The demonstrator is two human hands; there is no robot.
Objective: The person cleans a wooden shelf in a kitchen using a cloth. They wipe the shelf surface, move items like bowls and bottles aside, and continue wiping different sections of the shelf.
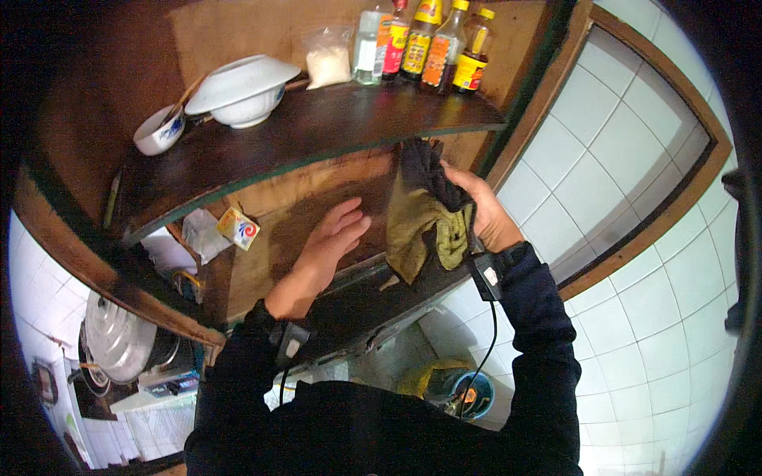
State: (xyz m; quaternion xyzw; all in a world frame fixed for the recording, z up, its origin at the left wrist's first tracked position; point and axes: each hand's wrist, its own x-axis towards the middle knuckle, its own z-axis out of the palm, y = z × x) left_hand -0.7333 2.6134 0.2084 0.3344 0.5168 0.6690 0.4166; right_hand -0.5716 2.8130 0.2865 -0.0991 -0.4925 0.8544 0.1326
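Observation:
My right hand (485, 208) grips a crumpled cloth (411, 220), black at the top and olive-brown below. The cloth hangs under the front edge of a dark wooden shelf (333, 119), at the right side of the cabinet's lower compartment. My left hand (327, 253) is held in front of that compartment with its fingers apart and nothing in it. A gap separates it from the cloth. Below both hands runs the compartment's dark wooden bottom board (357, 315).
Several sauce bottles (417, 50), a bag of white grains (328, 65), stacked white bowls (247, 95) and a small cup (159, 131) stand above. A framed cabinet door (601, 143) hangs open at right. A small box (238, 228), a metal lid (119, 339) and a blue bucket (476, 395) are lower.

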